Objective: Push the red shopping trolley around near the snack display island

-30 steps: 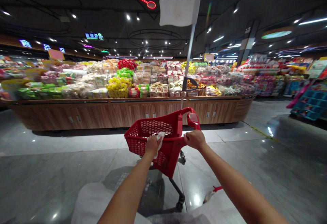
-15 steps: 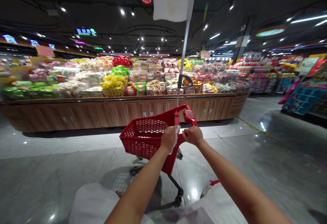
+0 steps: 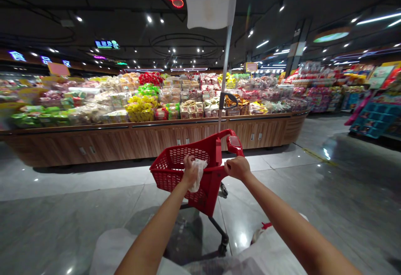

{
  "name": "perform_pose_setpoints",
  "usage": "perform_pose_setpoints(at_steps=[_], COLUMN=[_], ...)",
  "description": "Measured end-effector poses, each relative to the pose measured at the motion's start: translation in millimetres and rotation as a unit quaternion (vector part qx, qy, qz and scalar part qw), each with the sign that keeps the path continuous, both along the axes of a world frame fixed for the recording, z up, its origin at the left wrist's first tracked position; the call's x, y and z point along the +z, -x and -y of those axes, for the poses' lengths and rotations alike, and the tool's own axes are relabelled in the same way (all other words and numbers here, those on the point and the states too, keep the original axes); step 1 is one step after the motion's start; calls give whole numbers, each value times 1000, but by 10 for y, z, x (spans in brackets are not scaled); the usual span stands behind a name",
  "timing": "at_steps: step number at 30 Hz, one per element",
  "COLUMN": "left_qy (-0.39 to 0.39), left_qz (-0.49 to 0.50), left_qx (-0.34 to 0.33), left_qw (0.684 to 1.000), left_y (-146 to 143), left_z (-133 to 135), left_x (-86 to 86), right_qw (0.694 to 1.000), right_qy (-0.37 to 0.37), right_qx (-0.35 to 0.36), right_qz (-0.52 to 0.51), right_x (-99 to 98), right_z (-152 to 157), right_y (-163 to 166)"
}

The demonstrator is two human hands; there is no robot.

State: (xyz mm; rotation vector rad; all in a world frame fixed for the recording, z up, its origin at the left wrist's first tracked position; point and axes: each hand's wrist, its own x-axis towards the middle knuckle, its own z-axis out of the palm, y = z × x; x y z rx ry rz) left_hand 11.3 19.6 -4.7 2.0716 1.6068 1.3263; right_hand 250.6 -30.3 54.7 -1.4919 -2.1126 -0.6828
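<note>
A red shopping cart (image 3: 209,191) with a perforated plastic basket stands in front of me, turned with its basket to the left. My right hand (image 3: 237,167) is closed around its red handle. Over the near side of the basket is my left hand (image 3: 189,172), off the handle, its fingers partly curled. A crumpled thin white sheet (image 3: 198,174), tissue or plastic film, hangs at its palm side; I cannot tell which. From the cart rises a metal pole with a blank white flag (image 3: 211,9) and a dark clip (image 3: 227,100).
A long wood-panelled display counter (image 3: 106,143) piled with bagged and packaged snacks runs across the way ahead. To the right is a blue rack (image 3: 372,118) beside further shelves. Glossy grey tiles (image 3: 282,191) cover the floor.
My left hand has moved left from beside the handle to over the basket, carrying the white sheet, which now shows more. The right hand still grips the handle.
</note>
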Motion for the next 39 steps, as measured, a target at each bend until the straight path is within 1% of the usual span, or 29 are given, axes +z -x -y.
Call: perform_pose_setpoints(at_steps=[2, 4, 5, 8, 10, 13, 16, 18, 21, 23, 28, 30, 32, 33, 35, 38, 39], left_qy=[-40, -56, -48, -16, -12, -26, -48, -48, -26, 1, 79, 97, 96, 90, 72, 34, 19], left_qz=[8, -11, -38, -140, -192, -226, -201, -179, -170, -190, -283, -298, -296, -289, -269, -242, -235], left_qx=[20, 24, 6, -90, -128, -148, -158, -177, -220, -223, -135, -117, -108, -108, -127, -171, -177], left_qw=[999, 998, 998, 986, 973, 963, 965, 967, 960, 956, 946, 942, 944, 947, 952, 954, 956], left_y=[46, 107, 134, 143, 53, -223, -482, -520, -349, -160, 285, 394, 411, 372, 183, -300, -469], left_z=[27, 53, 64, 96, 127, 188, 226, 212, 127, 49, -90, -99, -78, -58, -5, 91, 124], left_x=[-29, -58, -68, -63, -12, 110, 195, 197, 133, 83, 41, 33, 15, 6, 4, 61, 90], right_qw=[1000, 1000, 1000, 1000, 1000, 1000, 1000, 1000, 1000, 1000, 1000, 1000, 1000, 1000, 1000, 999, 999], right_qy=[2, 4, 4, -1, -3, -5, -6, -2, 7, 12, 13, 12, 12, 11, 11, 19, 21], right_qx=[-2, -3, 0, 3, 0, -3, -4, -6, -7, -5, -5, -5, -5, -5, -7, -13, -14], right_qz=[1, 1, 1, -2, -3, -6, -2, 3, 13, 19, 22, 19, 18, 18, 22, 30, 32], right_x=[0, -2, -5, -20, -32, -44, -41, -30, -7, 6, 7, -6, -21, -25, -22, 4, 13], right_z=[4, 11, 14, 15, 6, -15, -23, -16, 2, 9, -2, -8, -17, -23, -38, -64, -73], right_y=[5, 12, 14, 7, -6, -26, -46, -66, -101, -116, -104, -100, -115, -132, -178, -251, -269])
